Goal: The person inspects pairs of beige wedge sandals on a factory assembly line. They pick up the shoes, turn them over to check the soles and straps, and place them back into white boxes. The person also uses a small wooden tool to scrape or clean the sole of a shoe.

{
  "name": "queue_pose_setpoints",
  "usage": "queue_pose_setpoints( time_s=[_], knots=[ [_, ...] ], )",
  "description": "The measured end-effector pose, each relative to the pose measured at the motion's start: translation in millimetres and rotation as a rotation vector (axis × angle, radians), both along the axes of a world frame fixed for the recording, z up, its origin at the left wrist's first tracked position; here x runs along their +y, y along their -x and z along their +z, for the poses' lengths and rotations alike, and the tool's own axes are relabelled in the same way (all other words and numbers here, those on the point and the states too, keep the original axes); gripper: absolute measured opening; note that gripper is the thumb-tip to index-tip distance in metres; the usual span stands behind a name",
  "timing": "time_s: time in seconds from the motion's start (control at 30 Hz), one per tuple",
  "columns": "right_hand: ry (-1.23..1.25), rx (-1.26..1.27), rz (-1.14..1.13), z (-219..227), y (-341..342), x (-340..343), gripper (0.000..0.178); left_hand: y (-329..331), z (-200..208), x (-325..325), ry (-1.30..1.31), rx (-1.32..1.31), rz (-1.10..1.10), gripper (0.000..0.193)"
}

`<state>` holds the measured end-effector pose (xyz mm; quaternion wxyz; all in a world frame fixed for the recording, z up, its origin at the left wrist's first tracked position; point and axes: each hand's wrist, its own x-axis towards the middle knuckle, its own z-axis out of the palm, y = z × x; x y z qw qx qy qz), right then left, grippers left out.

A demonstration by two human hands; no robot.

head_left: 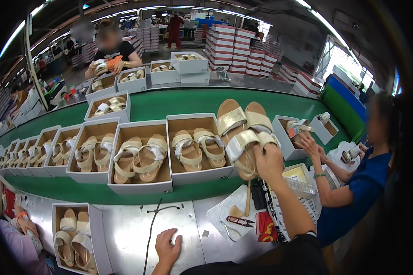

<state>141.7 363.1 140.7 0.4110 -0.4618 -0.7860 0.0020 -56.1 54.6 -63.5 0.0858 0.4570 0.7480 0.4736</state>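
The sandals (243, 142), a gold pair with tan soles, are in the right hand (268, 160), raised above the green belt (163, 101). The grip is closed on the lower part of the pair, thumb toward the viewer; the far fingers are hidden. Pale wrapping shows at a strap.

The left hand (168, 247) is above or on the metal table (128, 222); contact cannot be determined. It holds nothing: the fingers are bent and the thumb stands apart, a fairly wide opening.

Immediately left of the sandals, an open box (202, 177) contains another pair. Further boxes form a row along the belt to the left, each open. A separate box (99, 243) with two sandals stands on the table, left of the left hand.

Beneath the right forearm lie a paper sheet (218, 213), snips (240, 222) and a red cloth (265, 227). At right, a co-worker in blue (364, 197) reaches to a box (282, 144). Across the belt, a second co-worker (119, 48) handles footwear and an orange item (112, 63).
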Motion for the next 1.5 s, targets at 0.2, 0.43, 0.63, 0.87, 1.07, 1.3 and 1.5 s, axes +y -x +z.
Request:
queue_pose_setpoints(
  time_s=[0.2,0.43,0.63,0.87,1.07,1.3,1.5],
  knots=[
    [0.385,0.246,0.314,-50,41,-140,0.029,-23,32,0,-0.158,-0.324,-0.254,0.056],
    [0.602,0.154,0.535,-83,61,-231,0.015,-18,20,-65,-0.196,-0.924,0.064,0.060],
    [0.461,0.066,0.602,-81,69,-226,0.020,14,62,-101,-0.066,-0.502,0.354,0.053],
    [0.303,-0.295,0.706,-88,119,-230,0.028,41,59,-76,-0.073,-0.798,0.139,0.054],
    [0.303,-0.190,0.728,-82,104,-214,0.029,49,60,-76,-0.070,-0.899,0.084,0.052],
    [0.885,0.007,0.575,-69,18,-182,0.044,42,106,-79,0.173,-0.101,0.133,0.058],
    [1.218,0.151,0.582,-108,30,-217,0.071,22,119,-19,0.321,0.362,-0.048,0.061]
  ],
)
